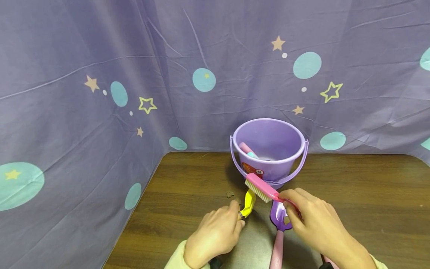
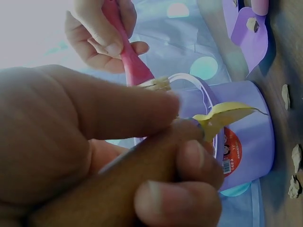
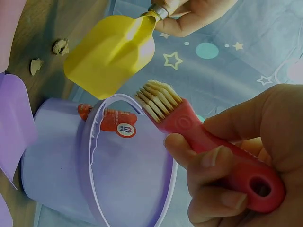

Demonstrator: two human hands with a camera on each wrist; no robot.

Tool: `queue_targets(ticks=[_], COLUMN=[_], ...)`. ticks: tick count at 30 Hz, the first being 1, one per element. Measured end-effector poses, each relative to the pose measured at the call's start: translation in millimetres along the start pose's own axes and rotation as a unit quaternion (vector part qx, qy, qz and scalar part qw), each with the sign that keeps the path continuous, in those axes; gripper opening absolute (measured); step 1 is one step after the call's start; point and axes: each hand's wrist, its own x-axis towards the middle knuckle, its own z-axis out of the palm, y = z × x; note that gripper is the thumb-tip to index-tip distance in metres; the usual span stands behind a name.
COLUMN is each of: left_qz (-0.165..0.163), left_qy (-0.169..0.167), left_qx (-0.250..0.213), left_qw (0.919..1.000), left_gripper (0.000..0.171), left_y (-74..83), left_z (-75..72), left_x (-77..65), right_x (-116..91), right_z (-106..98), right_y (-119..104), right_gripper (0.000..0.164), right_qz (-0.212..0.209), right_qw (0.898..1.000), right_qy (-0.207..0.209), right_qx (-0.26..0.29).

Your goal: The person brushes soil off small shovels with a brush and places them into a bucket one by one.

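My left hand [image 1: 215,228] grips the wooden handle [image 2: 109,184] of a small trowel. Its yellow blade [image 3: 111,56] is held above the table, in front of the purple bucket [image 1: 280,172]. Between my right fingers and thumb I hold a pink brush [image 1: 260,185] by its handle, with pale bristles [image 3: 158,99] turned toward the trowel; the two look apart in the right wrist view. My right hand [image 1: 312,216] partly covers a purple shovel [image 1: 278,213] with a pink handle, lying on the table. A brown crumb [image 2: 253,24] rests on that shovel.
Several brown crumbs [image 1: 230,194] lie on the wooden table [image 1: 188,179] left of the trowel blade. A pink and teal item [image 1: 246,148] leans inside the bucket. Another pink handle [image 1: 330,263] shows beneath my right wrist. Patterned purple cloth [image 1: 228,104] hangs behind and to the left.
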Motion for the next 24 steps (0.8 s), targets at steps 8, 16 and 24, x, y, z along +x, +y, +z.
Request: queue_targets(ticks=[8,16,24], left_qz=[0.001,0.004,-0.002], left_qy=[-0.004,0.012,0.018], left_qx=[-0.01,0.001,0.008], left_qw=[0.9999,0.9999,0.9998], left_gripper=[0.021,0.018,0.018], left_y=[-0.7,-0.1,-0.1], left_z=[-1.6,-1.1,-1.2], left_x=[-0.2,1.0,2.1], right_x=[-0.3,-0.7,-1.8], right_z=[1.6,4.2,7.7], right_y=[-0.7,-2.2,-4.5], right_gripper=[0.03,0.03,0.03], right_qz=[-0.009,-0.022,-0.041], right_qw=[1.0,1.0,0.999], right_qy=[-0.002,-0.006,0.0], right_qx=[0.006,0.012,0.021])
